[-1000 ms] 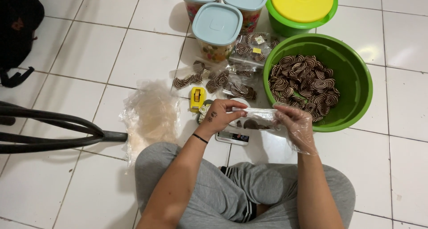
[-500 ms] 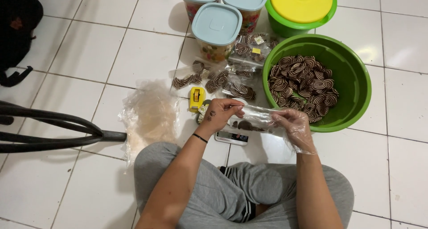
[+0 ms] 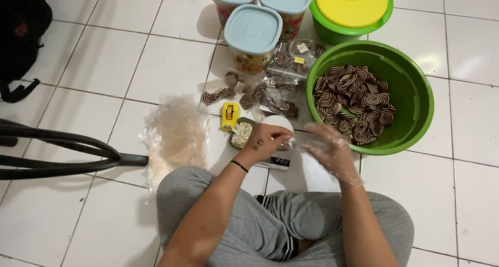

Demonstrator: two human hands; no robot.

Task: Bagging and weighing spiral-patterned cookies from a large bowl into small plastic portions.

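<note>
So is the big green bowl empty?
No, the green bowl holds a heap of brown-and-cream swirl cookies.

Home setting, small-scale snack packing on white tiled floor [image 3: 93, 54]. Green basin [image 3: 410, 98] full of brown swirl cookies. Left of basin: filled clear bags, three lidded plastic jars [image 3: 253, 36], yellow tape dispenser [image 3: 230, 115], small kitchen scale [image 3: 275, 160]. Behind basin: lidded green bucket [image 3: 351, 10]. Far left of basin: stack of empty plastic bags [image 3: 174, 137], black bag.
</note>
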